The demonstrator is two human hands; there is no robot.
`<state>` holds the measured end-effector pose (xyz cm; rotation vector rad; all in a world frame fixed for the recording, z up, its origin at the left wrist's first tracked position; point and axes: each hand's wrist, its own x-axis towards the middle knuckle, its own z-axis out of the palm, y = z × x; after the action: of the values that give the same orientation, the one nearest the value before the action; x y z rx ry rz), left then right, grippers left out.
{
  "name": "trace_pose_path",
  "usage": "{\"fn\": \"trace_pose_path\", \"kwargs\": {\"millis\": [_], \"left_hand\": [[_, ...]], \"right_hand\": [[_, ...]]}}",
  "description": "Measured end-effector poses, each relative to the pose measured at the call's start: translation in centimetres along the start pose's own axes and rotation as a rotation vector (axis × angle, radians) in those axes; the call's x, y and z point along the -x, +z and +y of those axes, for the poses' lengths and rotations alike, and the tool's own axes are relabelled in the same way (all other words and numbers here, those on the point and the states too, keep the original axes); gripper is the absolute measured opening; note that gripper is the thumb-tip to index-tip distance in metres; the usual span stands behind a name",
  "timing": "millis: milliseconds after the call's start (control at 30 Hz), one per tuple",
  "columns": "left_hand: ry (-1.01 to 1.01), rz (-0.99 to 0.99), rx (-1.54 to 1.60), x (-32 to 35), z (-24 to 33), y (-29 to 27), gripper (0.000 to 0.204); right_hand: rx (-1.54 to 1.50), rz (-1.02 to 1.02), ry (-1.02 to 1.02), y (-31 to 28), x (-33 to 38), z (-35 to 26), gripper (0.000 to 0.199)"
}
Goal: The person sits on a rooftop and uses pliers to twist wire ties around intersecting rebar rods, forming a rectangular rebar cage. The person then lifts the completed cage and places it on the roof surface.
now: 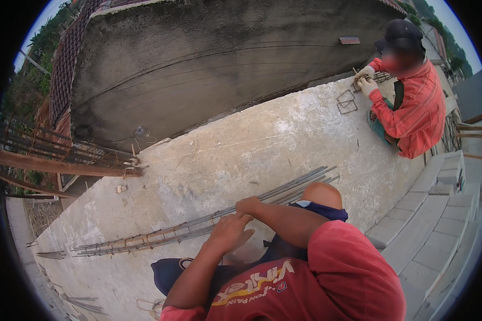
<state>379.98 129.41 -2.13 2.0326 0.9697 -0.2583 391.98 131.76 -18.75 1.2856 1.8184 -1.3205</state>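
Note:
A long cage of steel reinforcing bars [160, 239], tied with thin rectangular stirrups, lies across the concrete slab in front of me. My left hand [230, 234] is at the near side of its bars, back of the hand up, thumb held away from the fingers. Its fingertips come close to my right hand. My right hand [248, 205] is curled closed over the bars, and what lies inside its fingers is hidden. The loose bar ends [321, 175] stick out past my right forearm, beside my bent knee.
A co-worker [412, 107] in a red shirt and gloves squats at the far right, handling metal pieces near bent stirrups [347, 101]. Grey blocks [434, 219] line the right. A string [241, 143] crosses the slab. A wooden beam [64, 163] and bars project at the left; a wall [209, 69] stands behind.

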Motion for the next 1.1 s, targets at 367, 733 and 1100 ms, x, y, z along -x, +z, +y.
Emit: {"fn": "trace_pose_path", "kwargs": {"millis": [367,733,1100], "left_hand": [[0.004,0.019,0.008,0.0,0.1,0.2,0.039],[0.021,0.025,0.012,0.1,-0.1,0.4,0.040],[0.009,0.007,0.017,0.0,0.0,0.2,0.040]], "right_hand": [[-0.016,0.028,0.009,0.7,-1.1,0.3,0.038],[0.039,0.077,-0.031,0.4,0.3,0.1,0.034],[0.049,0.063,-0.032,0.1,0.6,0.0,0.034]]}}
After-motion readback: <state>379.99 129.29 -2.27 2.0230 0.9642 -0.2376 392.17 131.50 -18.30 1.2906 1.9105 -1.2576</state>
